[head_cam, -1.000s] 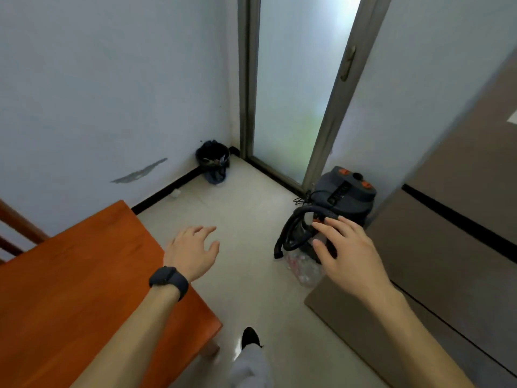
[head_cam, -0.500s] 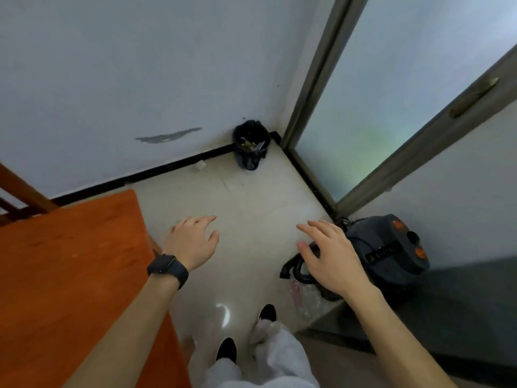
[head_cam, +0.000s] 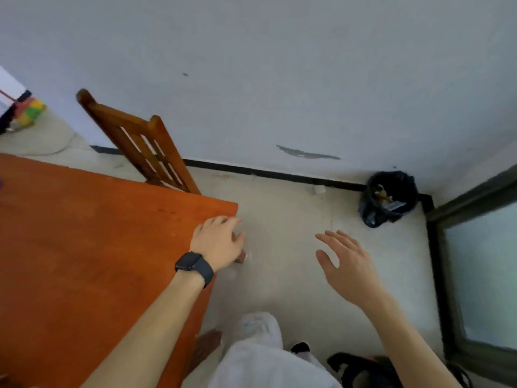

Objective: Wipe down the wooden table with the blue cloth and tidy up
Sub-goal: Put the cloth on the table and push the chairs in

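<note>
The orange-brown wooden table fills the left of the head view, its near right corner below the middle. My left hand, with a dark watch on the wrist, hovers over the table's right edge near that corner, fingers loosely spread and holding nothing. My right hand is raised over the pale floor to the right of the table, fingers apart, empty. No blue cloth is in view.
A wooden chair stands at the table's far side by the white wall. A black bin with rubbish sits in the floor corner. A glass door is at right. A dark vacuum cleaner lies by my feet.
My view has swung left: the table and chair came into frame, the bin and door slid right, the vacuum dropped to the bottom edge. Both hands stay empty and spread.
</note>
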`<state>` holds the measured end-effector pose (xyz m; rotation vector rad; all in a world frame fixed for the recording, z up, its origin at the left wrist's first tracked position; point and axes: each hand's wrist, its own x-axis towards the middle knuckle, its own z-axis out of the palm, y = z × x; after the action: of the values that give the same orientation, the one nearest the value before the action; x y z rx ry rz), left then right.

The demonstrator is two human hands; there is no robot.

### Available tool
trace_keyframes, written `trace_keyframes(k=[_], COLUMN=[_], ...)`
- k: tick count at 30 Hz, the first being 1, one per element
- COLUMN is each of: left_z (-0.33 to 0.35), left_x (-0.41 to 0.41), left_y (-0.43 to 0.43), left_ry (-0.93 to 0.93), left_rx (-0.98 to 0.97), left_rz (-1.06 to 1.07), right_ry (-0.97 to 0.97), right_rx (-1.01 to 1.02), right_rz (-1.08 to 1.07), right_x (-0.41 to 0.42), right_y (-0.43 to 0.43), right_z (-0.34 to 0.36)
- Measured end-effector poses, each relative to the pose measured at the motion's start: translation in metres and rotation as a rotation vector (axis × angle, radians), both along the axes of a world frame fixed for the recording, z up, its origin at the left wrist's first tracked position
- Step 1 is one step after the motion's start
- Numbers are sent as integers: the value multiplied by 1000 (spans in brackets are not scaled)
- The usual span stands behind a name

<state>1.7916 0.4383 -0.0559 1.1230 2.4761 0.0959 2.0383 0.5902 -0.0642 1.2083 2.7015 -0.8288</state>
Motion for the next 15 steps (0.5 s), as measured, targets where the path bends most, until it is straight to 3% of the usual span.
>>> trace_keyframes(k=[10,15], left_z=[-30,-42], left_x=[-104,-175], left_y=[7,30], left_ry=[-113,-183], left_rx=[108,131], left_rz=[651,867], right_ry=[16,8], right_rx=[4,4], right_rz=[406,550], right_x=[-196,-299], right_y=[117,160], right_z=[13,26])
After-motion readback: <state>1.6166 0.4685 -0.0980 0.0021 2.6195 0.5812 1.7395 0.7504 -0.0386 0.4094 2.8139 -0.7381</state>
